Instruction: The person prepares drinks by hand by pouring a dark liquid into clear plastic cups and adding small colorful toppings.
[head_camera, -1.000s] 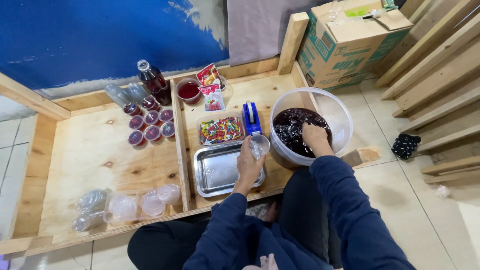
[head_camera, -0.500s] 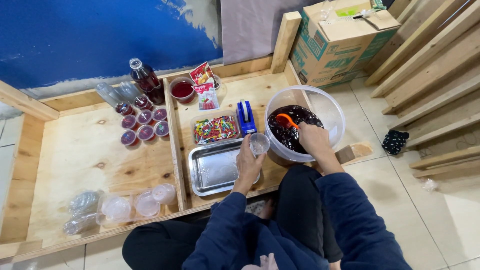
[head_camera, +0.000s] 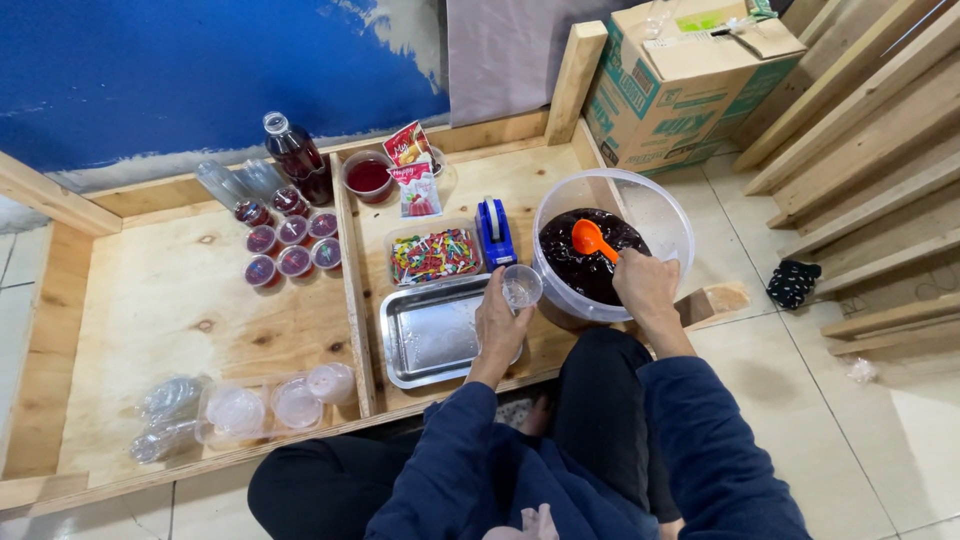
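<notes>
Fingers of the right hand (head_camera: 645, 285) are closed round the handle of an orange scoop (head_camera: 588, 238), whose bowl hangs over the dark jelly in the clear tub (head_camera: 668, 215) at the right edge of the wooden tray (head_camera: 150, 320); its handle runs back toward the wrist. Just left of the tub's rim, the left hand (head_camera: 500, 325) wraps a small clear plastic cup (head_camera: 521, 287), upright, mouth up, apparently empty, so the cup lies left of the scoop. Below it sits a metal tray (head_camera: 425, 340), and a blue tape dispenser (head_camera: 495, 232) beyond.
</notes>
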